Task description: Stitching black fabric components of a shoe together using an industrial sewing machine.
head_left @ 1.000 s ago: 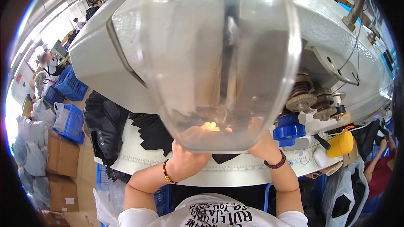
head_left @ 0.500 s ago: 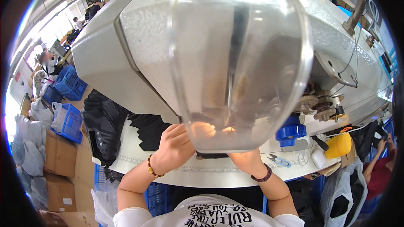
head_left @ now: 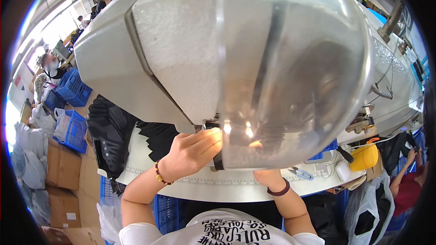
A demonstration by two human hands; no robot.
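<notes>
A pale grey sewing machine [head_left: 177, 45] fills the upper middle, with a large clear shield [head_left: 309, 109] in front of its right part. My left hand [head_left: 193, 154], a beaded bracelet on its wrist, reaches under the machine head by the shield's left edge. Its fingers are pressed together, the tips partly hidden. Just below them shows a small black piece [head_left: 219, 161], perhaps fabric. My right hand [head_left: 269, 178] lies at the shield's lower edge; its fingers are mostly lost behind the cloudy plastic. Black fabric pieces [head_left: 156, 137] lie fanned out left of my left hand.
Dark stacked pieces [head_left: 109, 140] hang over the left end of the white table [head_left: 181, 186]. Thread snips [head_left: 301, 173] and a yellow container [head_left: 364, 156] are on the right. Blue crates [head_left: 72, 129] and cartons [head_left: 63, 163] stand on the floor. A co-worker's red sleeve [head_left: 408, 188] shows far right.
The clear shield appears farther right, now covering most of the blue knob. My left hand's fingers have moved right and closed together under the machine head. My right hand sits slightly lower.
</notes>
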